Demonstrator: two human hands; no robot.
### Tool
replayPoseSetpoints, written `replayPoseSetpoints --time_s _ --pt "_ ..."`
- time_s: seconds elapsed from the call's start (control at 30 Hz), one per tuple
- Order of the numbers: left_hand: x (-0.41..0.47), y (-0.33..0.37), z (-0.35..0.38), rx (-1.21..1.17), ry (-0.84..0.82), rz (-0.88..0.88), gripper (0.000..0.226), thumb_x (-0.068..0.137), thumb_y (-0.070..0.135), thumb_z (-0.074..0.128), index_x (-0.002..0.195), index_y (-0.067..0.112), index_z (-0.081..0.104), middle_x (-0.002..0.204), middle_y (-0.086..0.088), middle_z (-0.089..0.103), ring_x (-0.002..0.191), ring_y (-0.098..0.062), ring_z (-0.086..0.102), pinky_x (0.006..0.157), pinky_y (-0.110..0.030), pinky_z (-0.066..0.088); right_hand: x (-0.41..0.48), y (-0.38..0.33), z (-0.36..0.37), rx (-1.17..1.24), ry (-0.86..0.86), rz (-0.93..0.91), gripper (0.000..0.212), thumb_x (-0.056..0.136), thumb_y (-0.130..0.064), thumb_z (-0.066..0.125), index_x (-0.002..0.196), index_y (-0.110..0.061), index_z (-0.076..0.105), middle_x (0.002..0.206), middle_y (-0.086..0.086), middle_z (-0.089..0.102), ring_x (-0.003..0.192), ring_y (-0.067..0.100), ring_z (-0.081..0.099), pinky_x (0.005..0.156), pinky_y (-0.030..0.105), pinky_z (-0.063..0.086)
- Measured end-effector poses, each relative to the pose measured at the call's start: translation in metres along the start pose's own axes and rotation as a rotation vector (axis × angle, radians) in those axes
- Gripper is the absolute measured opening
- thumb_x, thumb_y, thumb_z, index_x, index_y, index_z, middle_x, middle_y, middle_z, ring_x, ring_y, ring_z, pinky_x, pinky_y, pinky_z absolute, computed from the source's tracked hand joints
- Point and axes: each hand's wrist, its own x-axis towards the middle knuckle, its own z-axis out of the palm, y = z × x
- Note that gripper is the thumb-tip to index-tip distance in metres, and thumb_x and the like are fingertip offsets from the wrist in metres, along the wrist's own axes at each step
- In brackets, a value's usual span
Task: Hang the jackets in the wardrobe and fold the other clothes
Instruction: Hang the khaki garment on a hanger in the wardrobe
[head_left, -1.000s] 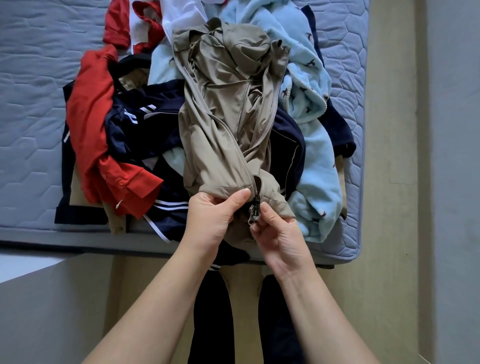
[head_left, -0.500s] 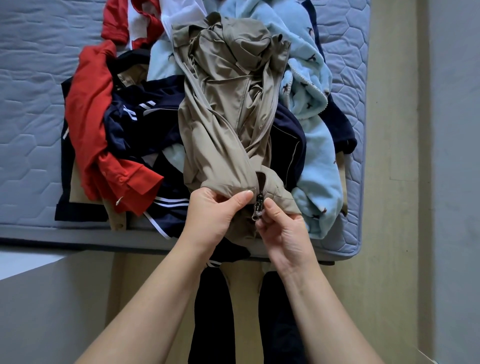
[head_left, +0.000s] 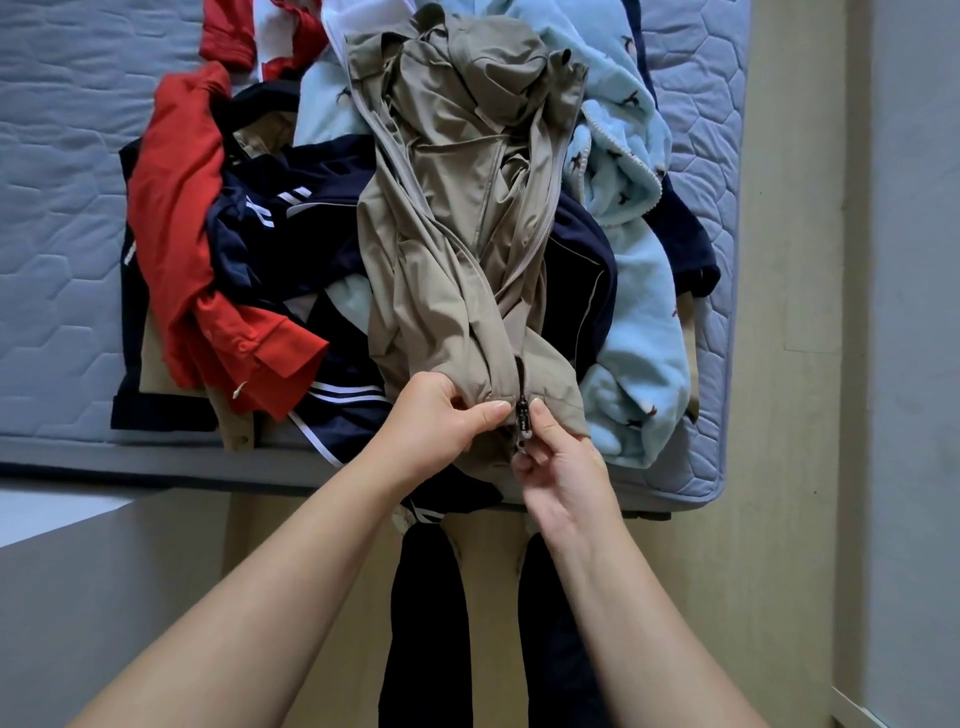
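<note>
A beige zip jacket (head_left: 457, 218) lies crumpled on top of a heap of clothes on the mattress (head_left: 57, 218). Its hem hangs toward me at the bed's near edge. My left hand (head_left: 441, 421) grips the hem just left of the zip, thumb on top. My right hand (head_left: 561, 467) pinches the dark zip slider (head_left: 521, 418) at the bottom of the hem. Under the jacket lie a red shirt (head_left: 176, 208), a navy garment with white stripes (head_left: 291, 244) and a light blue fleece (head_left: 634, 270).
The mattress edge (head_left: 156, 457) runs across just beyond my hands. My legs in dark trousers (head_left: 431, 623) stand on the beige floor (head_left: 769, 467) below. A grey wall (head_left: 914, 312) rises on the right, and a grey surface (head_left: 78, 587) sits at lower left.
Both hands stayed at the hem. My right hand's fingers shifted down from the side of the zip to pinch the slider from below; the two hem edges are drawn together.
</note>
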Motion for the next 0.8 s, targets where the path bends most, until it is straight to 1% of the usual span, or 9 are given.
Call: replayPoseSetpoints --time_s 0.07,0.13,0.2,0.3,0.4,0.5,0.6,0.67,0.8 --pt "0.002 -0.002 0.0 -0.033 0.017 -0.044 0.009 0.082 0.017 0.073 0.079 0.009 0.072 0.059 -0.001 0.061 0.051 -0.014 0.048 0.054 -0.024 0.04 -0.001 -0.006 0.0 -0.163 0.0 0.059 0.02 0.088 -0.016 0.066 0.106 -0.007 0.061 0.071 -0.001 0.062 0.042 0.001 0.043 0.041 0.015 0.038" --pt "0.003 0.0 -0.001 -0.061 0.019 -0.06 0.008 0.082 0.016 0.073 0.076 0.011 0.071 0.052 0.007 0.059 0.045 -0.005 0.047 0.049 -0.018 0.038 -0.003 -0.013 -0.001 -0.366 -0.037 0.115 0.023 0.091 -0.028 0.063 0.099 -0.007 0.066 0.073 0.0 0.067 0.045 0.004 0.047 0.042 0.016 0.04" --pt "0.003 0.002 -0.002 -0.067 0.004 -0.062 0.005 0.082 0.016 0.073 0.081 0.011 0.072 0.059 0.008 0.067 0.052 -0.002 0.059 0.054 -0.017 0.045 -0.007 -0.021 -0.004 -0.485 -0.075 0.146 0.023 0.091 -0.033 0.062 0.088 -0.011 0.068 0.069 0.001 0.069 0.045 0.005 0.049 0.044 0.015 0.042" --pt "0.003 0.005 0.0 0.027 -0.014 -0.072 0.02 0.082 0.023 0.074 0.083 0.003 0.072 0.072 -0.008 0.071 0.065 -0.015 0.063 0.065 -0.03 0.049 -0.012 -0.029 -0.004 -0.617 -0.119 0.129 0.023 0.09 -0.032 0.065 0.088 -0.009 0.067 0.063 -0.001 0.067 0.044 0.004 0.05 0.043 0.013 0.043" --pt "0.004 0.007 -0.001 0.196 0.008 -0.081 0.032 0.08 0.029 0.074 0.073 -0.001 0.067 0.057 -0.002 0.057 0.053 -0.012 0.05 0.055 -0.025 0.041 -0.016 -0.032 0.001 -0.964 -0.108 -0.021 0.028 0.093 -0.031 0.059 0.079 -0.008 0.065 0.061 0.001 0.068 0.042 0.008 0.055 0.044 0.019 0.046" --pt "0.006 0.007 -0.003 0.297 -0.024 -0.083 0.038 0.081 0.032 0.073 0.08 -0.005 0.066 0.066 -0.009 0.06 0.061 -0.021 0.054 0.06 -0.033 0.045 -0.02 -0.033 0.004 -1.434 -0.151 -0.24 0.038 0.095 -0.031 0.049 0.066 -0.008 0.059 0.06 0.006 0.068 0.049 0.018 0.063 0.056 0.033 0.055" --pt "0.006 0.008 -0.003 0.375 -0.049 -0.073 0.037 0.081 0.033 0.072 0.087 -0.004 0.067 0.082 -0.016 0.069 0.081 -0.031 0.065 0.073 -0.041 0.053 -0.015 -0.032 0.005 -1.936 -0.16 -0.492 0.04 0.097 -0.034 0.04 0.062 -0.015 0.043 0.063 0.005 0.056 0.068 0.031 0.055 0.06 0.037 0.043" --pt "0.008 0.009 -0.008 0.425 -0.038 -0.055 0.037 0.082 0.034 0.072 0.086 -0.003 0.067 0.083 -0.017 0.069 0.083 -0.031 0.065 0.075 -0.042 0.053 -0.012 -0.033 0.009 -1.881 -0.172 -0.464 0.039 0.096 -0.032 0.042 0.06 -0.016 0.04 0.06 0.001 0.047 0.064 0.024 0.047 0.057 0.035 0.036" --pt "0.013 0.01 -0.014 0.457 -0.066 -0.017 0.038 0.082 0.034 0.071 0.086 -0.004 0.064 0.082 -0.02 0.067 0.079 -0.033 0.064 0.074 -0.044 0.052 -0.005 -0.039 0.012 -0.798 -0.198 0.187 0.033 0.094 -0.021 0.048 0.061 -0.015 0.049 0.046 -0.006 0.037 0.033 0.006 0.024 0.033 0.017 0.017"
